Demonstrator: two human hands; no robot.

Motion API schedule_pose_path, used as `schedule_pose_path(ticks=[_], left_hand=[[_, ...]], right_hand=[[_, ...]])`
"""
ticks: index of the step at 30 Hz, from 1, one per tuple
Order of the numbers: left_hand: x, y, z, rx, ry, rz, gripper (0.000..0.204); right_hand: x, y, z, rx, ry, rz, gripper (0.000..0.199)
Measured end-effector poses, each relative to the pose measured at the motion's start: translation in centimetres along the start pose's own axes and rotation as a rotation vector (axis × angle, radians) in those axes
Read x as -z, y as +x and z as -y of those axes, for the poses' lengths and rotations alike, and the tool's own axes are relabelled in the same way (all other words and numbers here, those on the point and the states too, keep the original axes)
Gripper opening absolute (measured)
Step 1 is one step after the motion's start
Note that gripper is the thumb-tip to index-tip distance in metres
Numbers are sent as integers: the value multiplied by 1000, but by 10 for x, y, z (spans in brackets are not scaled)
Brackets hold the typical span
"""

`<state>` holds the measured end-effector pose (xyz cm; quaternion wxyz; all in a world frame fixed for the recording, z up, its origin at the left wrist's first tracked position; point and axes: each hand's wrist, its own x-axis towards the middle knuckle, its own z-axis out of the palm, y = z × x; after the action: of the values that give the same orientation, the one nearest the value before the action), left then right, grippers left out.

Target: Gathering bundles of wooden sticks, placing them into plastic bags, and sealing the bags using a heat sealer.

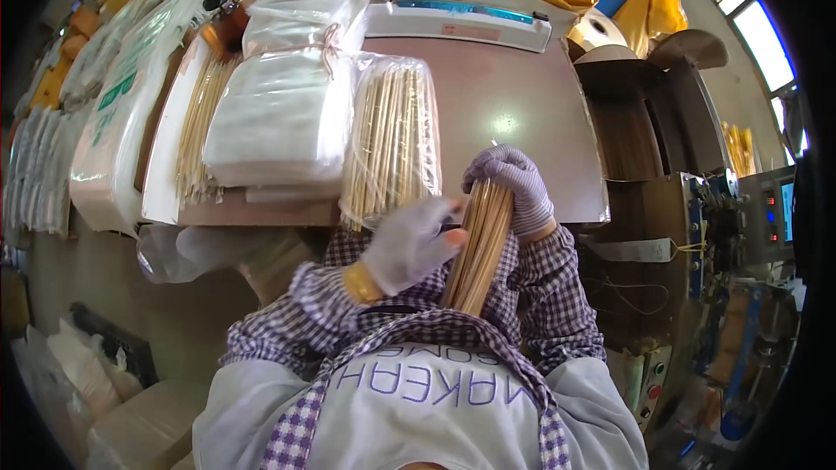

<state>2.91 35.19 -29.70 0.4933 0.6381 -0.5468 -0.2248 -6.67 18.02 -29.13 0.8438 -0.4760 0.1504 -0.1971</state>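
Observation:
A bundle of thin wooden sticks (pixel 481 248) leans upright in front of my apron, with my right hand (pixel 518 183) wrapped round its upper part. That hand wears a striped, light purple glove. My left hand (pixel 405 245), in a pale glove with bare thumb and fingertip, is spread just left of the bundle. Whether its fingertips touch the sticks I cannot tell. On the table beyond it lies a clear plastic bag (pixel 396 135) full of similar sticks. A thick stack of clear plastic bags (pixel 283 113), tied with string, lies beside that.
Loose sticks (pixel 205 122) lie on the left of the table (pixel 514 96). A long white bag sealer (pixel 461 22) stands along the back. At the right are an open cardboard box (pixel 618 122) and a machine with a small screen (pixel 787 211). More plastic packs (pixel 122 113) fill the far left.

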Motion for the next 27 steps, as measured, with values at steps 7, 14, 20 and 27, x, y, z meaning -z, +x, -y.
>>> schedule_pose_path(ticks=[7, 14, 20, 27], left_hand=[[59, -13, 22, -117, 788, 110, 23], [76, 38, 49, 725, -185, -57, 17], [27, 29, -3, -256, 111, -368, 11], [-13, -60, -21, -57, 120, 165, 11]], right_hand=[[-50, 27, -24, -62, 0, 313, 18], [-76, 27, -37, -278, -371, 110, 17], [-55, -30, -36, 364, -736, 103, 25], [-36, -132, -52, 281, -1267, -238, 30]])
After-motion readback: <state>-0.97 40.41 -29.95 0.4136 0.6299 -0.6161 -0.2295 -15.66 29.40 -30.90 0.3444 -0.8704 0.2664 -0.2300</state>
